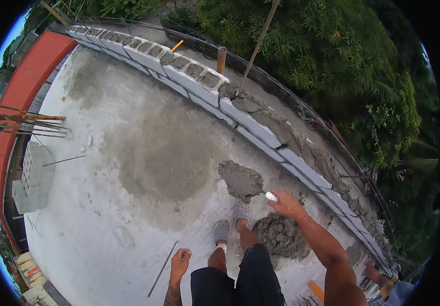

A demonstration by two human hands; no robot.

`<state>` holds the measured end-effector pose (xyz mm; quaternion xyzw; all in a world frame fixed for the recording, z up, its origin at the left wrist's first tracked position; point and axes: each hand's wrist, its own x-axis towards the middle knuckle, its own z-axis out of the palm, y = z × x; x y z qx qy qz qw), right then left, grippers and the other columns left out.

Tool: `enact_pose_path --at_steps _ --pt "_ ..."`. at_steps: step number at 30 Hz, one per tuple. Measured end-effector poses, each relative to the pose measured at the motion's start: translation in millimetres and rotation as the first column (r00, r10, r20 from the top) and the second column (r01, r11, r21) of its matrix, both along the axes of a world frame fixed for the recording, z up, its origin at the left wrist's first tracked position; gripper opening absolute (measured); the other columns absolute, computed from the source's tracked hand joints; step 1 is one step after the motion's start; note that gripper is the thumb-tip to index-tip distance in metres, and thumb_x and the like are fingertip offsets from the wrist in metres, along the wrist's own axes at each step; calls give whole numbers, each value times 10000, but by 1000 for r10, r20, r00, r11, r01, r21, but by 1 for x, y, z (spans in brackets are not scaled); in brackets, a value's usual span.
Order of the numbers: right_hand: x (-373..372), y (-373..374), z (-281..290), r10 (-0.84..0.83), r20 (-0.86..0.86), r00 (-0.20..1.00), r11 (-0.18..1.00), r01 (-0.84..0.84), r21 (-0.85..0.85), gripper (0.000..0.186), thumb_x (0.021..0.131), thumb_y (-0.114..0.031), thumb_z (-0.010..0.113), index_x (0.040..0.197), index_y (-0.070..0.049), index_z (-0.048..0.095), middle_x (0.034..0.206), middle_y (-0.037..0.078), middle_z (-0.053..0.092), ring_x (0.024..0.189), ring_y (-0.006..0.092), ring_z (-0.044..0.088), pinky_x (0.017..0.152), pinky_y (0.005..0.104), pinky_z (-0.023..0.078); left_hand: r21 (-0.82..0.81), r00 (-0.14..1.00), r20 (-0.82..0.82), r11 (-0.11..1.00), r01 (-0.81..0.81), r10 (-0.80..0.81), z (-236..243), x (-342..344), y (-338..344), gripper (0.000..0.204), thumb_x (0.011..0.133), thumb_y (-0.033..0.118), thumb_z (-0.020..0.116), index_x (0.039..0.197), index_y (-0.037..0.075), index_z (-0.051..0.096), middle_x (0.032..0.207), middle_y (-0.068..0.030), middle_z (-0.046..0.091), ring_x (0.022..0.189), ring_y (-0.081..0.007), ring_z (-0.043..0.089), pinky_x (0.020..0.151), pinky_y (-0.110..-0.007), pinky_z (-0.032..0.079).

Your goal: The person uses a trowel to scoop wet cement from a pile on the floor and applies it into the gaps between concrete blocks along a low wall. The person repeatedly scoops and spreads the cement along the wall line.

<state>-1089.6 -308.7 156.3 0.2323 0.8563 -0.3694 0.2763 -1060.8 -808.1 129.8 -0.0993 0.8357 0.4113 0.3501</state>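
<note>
My right hand (284, 203) grips the white handle of a trowel (240, 179) heaped with grey mortar, held out in front of me above the concrete slab. My left hand (180, 261) hangs by my side, loosely curled and holding nothing. A pile of wet mortar (281, 235) lies on the slab just right of my feet (230, 228). Beyond the trowel runs a low wall of hollow concrete blocks (199, 81), with fresh mortar spread along the lower course (260, 115) to the right.
A stack of concrete blocks (32, 178) stands at the left slab edge beside rebar rods (31, 125). A thin steel rod (162, 268) lies on the slab near my left hand. Another person's hand (375, 274) is at the lower right. Trees lie beyond the wall.
</note>
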Motion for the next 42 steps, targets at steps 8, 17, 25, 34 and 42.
enact_pose_path --at_steps 8,17,25,34,42 --pt "-262 93 7 284 -211 935 957 -290 2 353 895 -281 666 1094 8 629 821 233 682 806 418 669 740 468 511 11 953 115 959 -282 279 -17 -73 48 270 948 184 665 1115 -28 665 972 -126 728 874 -181 688 811 -315 534" --pt "-395 151 -86 -90 325 941 812 258 -524 353 963 -383 632 935 -33 667 623 15 544 441 72 465 388 261 349 -14 951 123 959 -283 283 4 -167 144 246 969 170 648 1136 -10 660 1024 -133 721 928 -199 680 833 -320 528" --pt "-345 194 -82 -265 554 789 644 572 -507 318 975 -356 653 969 -38 657 610 -10 494 418 57 374 367 238 271 -114 944 98 946 -304 315 35 -230 120 234 985 168 635 1126 -18 656 999 -147 715 929 -196 676 821 -334 531" --pt "-305 142 -5 -189 388 902 938 282 -201 478 918 -481 677 992 -10 710 701 85 632 570 193 577 526 329 454 -218 989 129 975 -44 74 17 -325 58 242 983 181 631 1137 -4 654 1033 -151 722 922 -235 693 811 -350 541" --pt "-332 140 -32 -106 238 965 990 78 121 553 849 -579 675 954 -40 741 773 128 698 694 274 666 692 397 548 -7 979 33 979 203 -202 19 -472 20 237 994 173 610 1151 -3 638 1009 -125 711 931 -212 682 828 -340 538"
